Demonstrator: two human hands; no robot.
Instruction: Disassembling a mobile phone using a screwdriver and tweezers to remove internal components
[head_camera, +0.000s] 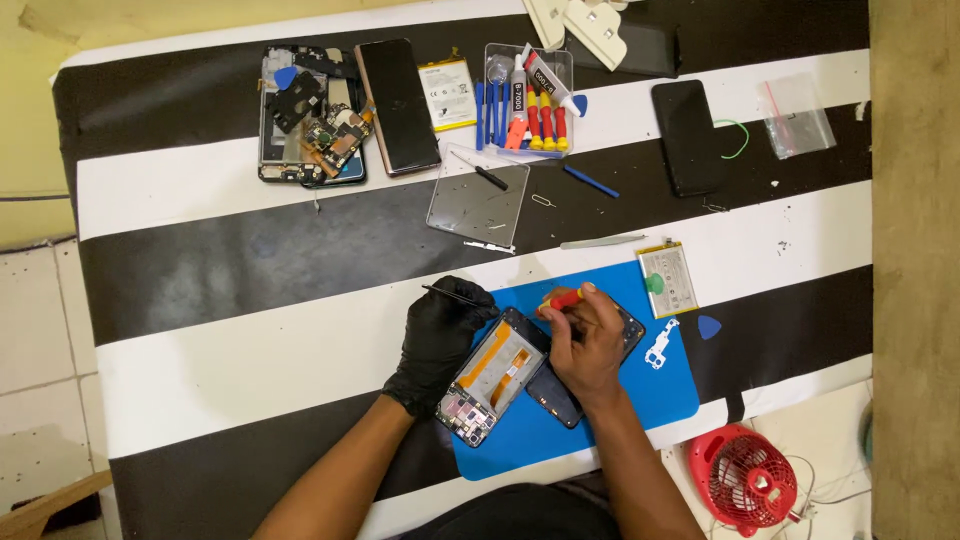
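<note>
Nearest the camera, two bare forearms reach up over a blue rectangular work mat (640, 400) laid on a black-and-white striped table cover (250, 340); the left hand (440, 340), in a black glove, grips the edge of an opened smartphone with an orange flex ribbon and bare circuit board (495, 375) and pinches thin black tweezers (450, 293) that point left; the right hand (585, 340), ungloved, is closed around a red-handled screwdriver (562, 299) held over the phone's upper end. One dark back cover (560, 400) lies under the phone on the mat, partly hidden by the wrist (its full outline cannot be made out). On the mat's right sit one silver-grey flat battery (668, 280), one small white plastic bracket (661, 343) and one blue triangular pick (709, 327). Farther up the table: one clear plastic tray of tools (528, 95) holding about three red-handled drivers; a second dismantled phone (310, 115); one dark glossy screen panel (398, 105); one white battery (448, 93); one black phone (688, 135). One red round fan (745, 480) sits at the lower right.
</note>
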